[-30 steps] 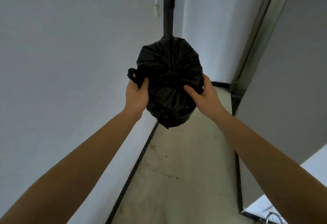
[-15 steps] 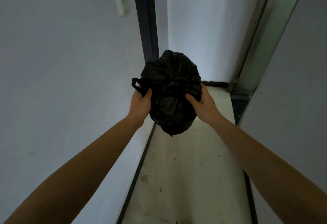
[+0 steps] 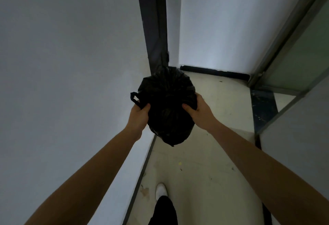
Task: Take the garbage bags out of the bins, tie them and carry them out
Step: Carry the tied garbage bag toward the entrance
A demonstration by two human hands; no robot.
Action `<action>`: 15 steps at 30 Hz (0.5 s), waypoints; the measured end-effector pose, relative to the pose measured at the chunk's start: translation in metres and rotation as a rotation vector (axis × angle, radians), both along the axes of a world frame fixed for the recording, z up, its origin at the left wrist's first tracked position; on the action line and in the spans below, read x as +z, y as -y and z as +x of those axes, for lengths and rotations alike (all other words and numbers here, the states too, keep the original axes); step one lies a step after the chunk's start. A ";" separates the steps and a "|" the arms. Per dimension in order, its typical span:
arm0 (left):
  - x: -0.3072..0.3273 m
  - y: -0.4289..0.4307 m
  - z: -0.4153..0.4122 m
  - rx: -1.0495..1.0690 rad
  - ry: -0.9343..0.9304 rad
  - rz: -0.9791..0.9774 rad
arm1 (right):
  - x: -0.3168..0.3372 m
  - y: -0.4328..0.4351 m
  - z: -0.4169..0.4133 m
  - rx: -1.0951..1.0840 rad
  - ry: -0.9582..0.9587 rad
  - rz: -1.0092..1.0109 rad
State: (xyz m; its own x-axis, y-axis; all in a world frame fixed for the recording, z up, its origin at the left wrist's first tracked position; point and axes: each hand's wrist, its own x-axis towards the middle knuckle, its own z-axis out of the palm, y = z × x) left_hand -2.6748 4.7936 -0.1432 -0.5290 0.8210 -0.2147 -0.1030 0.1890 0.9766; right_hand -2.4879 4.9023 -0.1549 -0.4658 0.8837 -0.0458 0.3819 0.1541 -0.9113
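A full black garbage bag [image 3: 167, 103] hangs in the air in front of me, above the floor of a narrow corridor. My left hand [image 3: 139, 116] grips its left side, where a black handle loop sticks out. My right hand [image 3: 199, 111] grips its right side, thumb pressed into the plastic. The bag's mouth is gathered shut at the top. No bin is in view.
A white wall [image 3: 62, 82] runs close on my left with a dark baseboard. A dark door frame [image 3: 154, 20] stands ahead. A glass door [image 3: 302, 55] and a grey wall are at the right. My white shoe [image 3: 161, 192] steps on the pale floor.
I have walked forward down the corridor with the bag in both hands. The view has tilted down, so the door frame is nearer and my foot now shows.
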 end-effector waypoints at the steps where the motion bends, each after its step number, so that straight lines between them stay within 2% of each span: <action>1: -0.012 -0.016 -0.011 -0.014 0.011 -0.027 | -0.010 -0.014 -0.012 -0.011 0.033 -0.023; 10: -0.136 -0.153 -0.085 -0.086 0.056 -0.320 | -0.126 -0.139 -0.077 0.056 0.306 -0.152; 15: -0.273 -0.186 -0.090 -0.066 0.088 -0.539 | -0.283 -0.178 -0.087 0.029 0.434 -0.303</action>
